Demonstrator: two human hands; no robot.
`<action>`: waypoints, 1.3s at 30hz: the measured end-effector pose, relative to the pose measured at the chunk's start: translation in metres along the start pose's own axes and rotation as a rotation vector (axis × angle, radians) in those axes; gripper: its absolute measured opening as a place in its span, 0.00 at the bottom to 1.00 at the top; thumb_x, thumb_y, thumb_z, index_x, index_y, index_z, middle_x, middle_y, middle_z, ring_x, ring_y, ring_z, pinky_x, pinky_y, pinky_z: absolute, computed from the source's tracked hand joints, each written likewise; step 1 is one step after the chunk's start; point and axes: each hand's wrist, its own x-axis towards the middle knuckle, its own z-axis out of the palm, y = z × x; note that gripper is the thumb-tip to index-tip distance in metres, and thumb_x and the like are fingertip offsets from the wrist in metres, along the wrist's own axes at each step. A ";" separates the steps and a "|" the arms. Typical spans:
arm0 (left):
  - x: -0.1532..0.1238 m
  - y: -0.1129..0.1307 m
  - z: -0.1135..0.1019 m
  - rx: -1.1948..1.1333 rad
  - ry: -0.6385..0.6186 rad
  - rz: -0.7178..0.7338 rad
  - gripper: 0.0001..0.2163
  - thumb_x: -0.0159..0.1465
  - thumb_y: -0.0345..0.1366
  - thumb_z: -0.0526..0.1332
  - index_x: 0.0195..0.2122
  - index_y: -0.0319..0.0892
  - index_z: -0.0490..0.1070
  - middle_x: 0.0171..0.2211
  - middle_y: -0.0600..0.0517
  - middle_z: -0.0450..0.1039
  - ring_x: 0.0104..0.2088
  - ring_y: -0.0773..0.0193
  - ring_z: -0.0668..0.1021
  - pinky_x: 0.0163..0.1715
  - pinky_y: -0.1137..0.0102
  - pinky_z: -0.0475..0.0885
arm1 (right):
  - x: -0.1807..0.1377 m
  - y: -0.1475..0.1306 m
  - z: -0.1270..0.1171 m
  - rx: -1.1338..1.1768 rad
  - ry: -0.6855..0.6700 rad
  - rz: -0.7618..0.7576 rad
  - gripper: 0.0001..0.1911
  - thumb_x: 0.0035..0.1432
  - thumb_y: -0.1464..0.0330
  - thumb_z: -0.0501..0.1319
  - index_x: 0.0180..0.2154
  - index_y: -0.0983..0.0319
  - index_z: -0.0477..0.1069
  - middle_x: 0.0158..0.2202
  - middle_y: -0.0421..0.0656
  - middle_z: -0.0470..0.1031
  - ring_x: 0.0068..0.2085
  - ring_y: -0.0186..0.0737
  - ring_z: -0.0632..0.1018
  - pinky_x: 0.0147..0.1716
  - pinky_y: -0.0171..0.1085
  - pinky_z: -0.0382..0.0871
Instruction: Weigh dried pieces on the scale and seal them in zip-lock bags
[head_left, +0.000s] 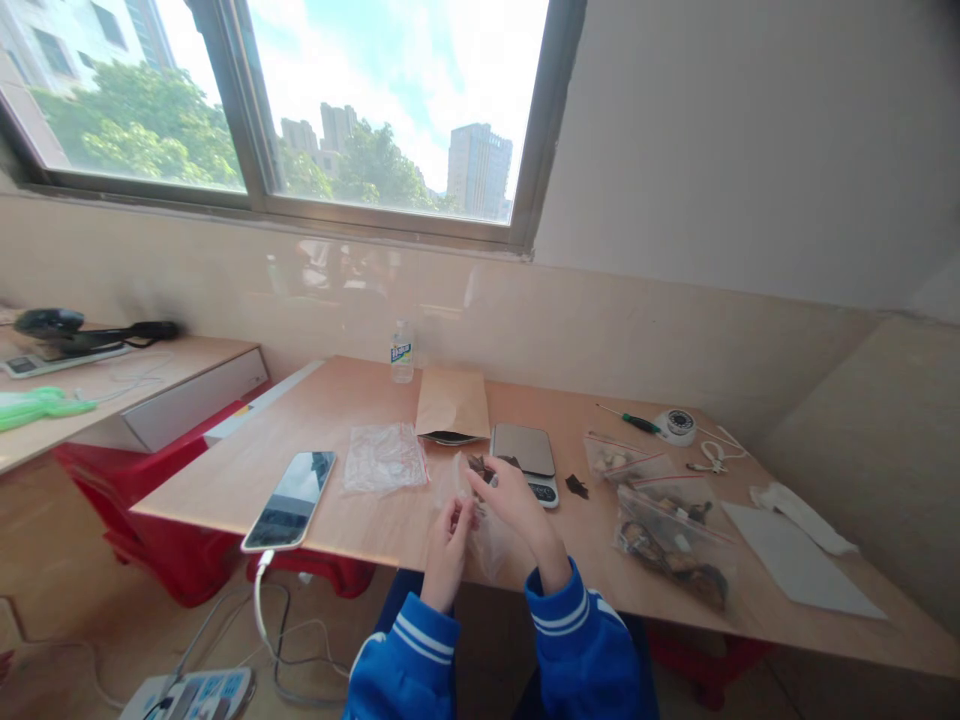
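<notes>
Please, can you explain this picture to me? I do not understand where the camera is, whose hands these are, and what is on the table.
The camera sits on a person's head and looks forward and down, so the two hands in blue sleeves are that person's own. The left hand and the right hand together hold a small clear plastic bag; the right fingers pinch some dark pieces at its mouth. On the wooden table lie a phone on a cable, an empty clear bag, a brown paper envelope, a small scale, a water bottle, and filled zip bags on the right.
</notes>
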 end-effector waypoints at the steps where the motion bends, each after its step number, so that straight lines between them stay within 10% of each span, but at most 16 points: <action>1: 0.000 0.000 0.000 -0.011 0.010 0.002 0.17 0.59 0.51 0.55 0.25 0.41 0.64 0.23 0.54 0.66 0.28 0.65 0.71 0.33 0.70 0.65 | -0.003 0.001 -0.002 -0.011 -0.014 -0.023 0.13 0.57 0.60 0.55 0.27 0.62 0.67 0.27 0.40 0.71 0.29 0.36 0.69 0.29 0.33 0.60; 7: 0.001 0.001 0.012 -0.063 -0.052 0.006 0.16 0.59 0.50 0.55 0.26 0.41 0.65 0.24 0.54 0.67 0.28 0.65 0.71 0.33 0.70 0.65 | -0.014 0.011 -0.015 0.028 -0.161 -0.188 0.15 0.62 0.61 0.50 0.37 0.60 0.73 0.37 0.44 0.74 0.40 0.39 0.73 0.42 0.36 0.63; 14: 0.006 0.010 0.019 -0.090 -0.037 0.004 0.17 0.59 0.50 0.56 0.25 0.41 0.65 0.22 0.54 0.67 0.27 0.66 0.71 0.33 0.71 0.66 | -0.004 -0.001 -0.024 0.263 0.278 -0.121 0.24 0.65 0.55 0.41 0.47 0.58 0.68 0.48 0.46 0.69 0.52 0.40 0.68 0.54 0.41 0.59; 20: 0.003 0.000 0.009 -0.135 0.001 -0.019 0.17 0.58 0.51 0.57 0.26 0.41 0.65 0.22 0.55 0.67 0.27 0.67 0.71 0.32 0.71 0.67 | -0.010 0.000 -0.006 0.451 0.068 -0.034 0.28 0.64 0.53 0.38 0.50 0.58 0.68 0.52 0.45 0.70 0.53 0.38 0.69 0.54 0.41 0.60; 30: 0.028 -0.015 0.016 -0.153 0.059 -0.092 0.18 0.55 0.53 0.59 0.25 0.40 0.66 0.24 0.54 0.69 0.26 0.69 0.71 0.30 0.73 0.66 | -0.007 0.054 -0.021 0.391 0.386 0.014 0.24 0.64 0.56 0.41 0.44 0.61 0.71 0.47 0.47 0.73 0.46 0.40 0.72 0.49 0.41 0.63; 39: 0.032 -0.016 0.009 -0.142 -0.009 -0.134 0.17 0.55 0.51 0.59 0.26 0.40 0.67 0.24 0.55 0.67 0.25 0.70 0.69 0.27 0.75 0.64 | 0.015 0.099 0.004 -0.126 0.114 -0.084 0.21 0.57 0.72 0.51 0.52 0.61 0.66 0.51 0.46 0.69 0.52 0.43 0.66 0.54 0.45 0.57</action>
